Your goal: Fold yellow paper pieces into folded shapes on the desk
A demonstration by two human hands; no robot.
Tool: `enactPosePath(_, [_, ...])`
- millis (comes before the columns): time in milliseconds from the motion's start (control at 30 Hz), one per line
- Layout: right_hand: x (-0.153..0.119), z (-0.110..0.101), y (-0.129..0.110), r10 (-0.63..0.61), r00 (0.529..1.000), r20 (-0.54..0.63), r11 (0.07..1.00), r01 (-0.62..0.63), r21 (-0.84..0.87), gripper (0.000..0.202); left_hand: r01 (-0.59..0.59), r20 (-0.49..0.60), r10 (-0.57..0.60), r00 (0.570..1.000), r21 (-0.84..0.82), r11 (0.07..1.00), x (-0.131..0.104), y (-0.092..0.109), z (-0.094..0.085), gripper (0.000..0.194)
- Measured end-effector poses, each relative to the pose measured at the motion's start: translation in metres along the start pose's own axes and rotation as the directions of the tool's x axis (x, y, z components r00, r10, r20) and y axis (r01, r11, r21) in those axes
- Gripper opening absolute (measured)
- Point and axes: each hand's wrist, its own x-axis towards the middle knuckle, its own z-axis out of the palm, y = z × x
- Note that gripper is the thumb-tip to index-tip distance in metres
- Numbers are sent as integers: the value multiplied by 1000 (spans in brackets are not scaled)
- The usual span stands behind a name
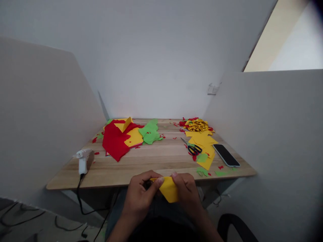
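Between my hands, just off the table's front edge, is a small piece of yellow felt or paper (169,191); I cannot tell which material. My left hand (141,191) pinches its left side between thumb and fingers. Its right side is gripped by my right hand (188,190), thumb on top. The piece narrows toward the bottom and looks folded. Part of its edges is hidden behind my fingers. Scissors with black handles (194,149) lie on the table beyond my right hand, on flat yellow pieces (206,141).
A white glue gun (82,163) with a black cord stands at the table's left edge. Red sheets (113,139), green sheets (150,131) and yellow sheets lie back left. A heap of folded yellow pieces (196,125) is back right. A phone (226,155) lies right; partitions flank the table.
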Motion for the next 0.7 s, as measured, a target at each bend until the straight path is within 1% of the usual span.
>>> enactPosePath(33, [-1, 1, 0, 6, 999, -32, 1000, -6, 1, 57, 13, 12, -12, 1000, -20, 1000, 0, -1, 0, 29])
enactPosePath(67, [-1, 1, -1, 0, 999, -33, 1000, 0, 5, 59, 27, 29, -25, 999, -40, 999, 0, -1, 0, 31])
enactPosePath(100, [-1, 0, -2, -10, 1000, -4, 1000, 10, 16, 60, 38, 40, -36, 999, -53, 998, 0, -1, 0, 32])
enactPosePath(167, [-2, -4, -4, -31, 992, 120, 999, 27, 37, 60, 46, 11, -45, 999, -48, 998, 0, 1, -2, 32])
enactPosePath(200, [-2, -6, -4, -40, 978, 205, 999, 32, 44, 59, 46, -17, -47, 999, -31, 998, 0, 3, -4, 31])
enactPosePath(267, [-3, -11, -5, -36, 931, 363, 999, 20, 47, 56, 50, -63, -50, 997, 12, 999, 1, 7, -9, 31])
enactPosePath(300, [-4, -12, -5, -26, 912, 409, 999, 8, 47, 55, 62, -59, -60, 996, 26, 998, 1, 9, -12, 31])
enactPosePath(333, [-5, -13, -5, -16, 904, 428, 999, -4, 47, 55, 80, -32, -79, 996, 32, 996, 1, 11, -16, 30])
enactPosePath(367, [-6, -13, -4, -11, 907, 420, 999, -12, 52, 56, 97, -1, -97, 995, 30, 995, 1, 14, -19, 31])
enactPosePath(433, [-9, -13, -4, -19, 931, 365, 997, -9, 74, 58, 119, 41, -120, 992, 16, 993, 0, 17, -27, 33])
enactPosePath(500, [-10, -13, -5, -39, 944, 329, 995, 8, 96, 58, 113, 42, -113, 993, 13, 994, -1, 20, -32, 37])
enactPosePath(600, [-11, -14, -5, -45, 939, 341, 994, 7, 112, 55, 79, -27, -78, 997, 44, 996, -3, 21, -34, 35])
enactPosePath(700, [-10, -16, -4, -44, 935, 353, 994, 5, 111, 54, 38, -123, -31, 992, 57, 998, -3, 21, -29, 32])
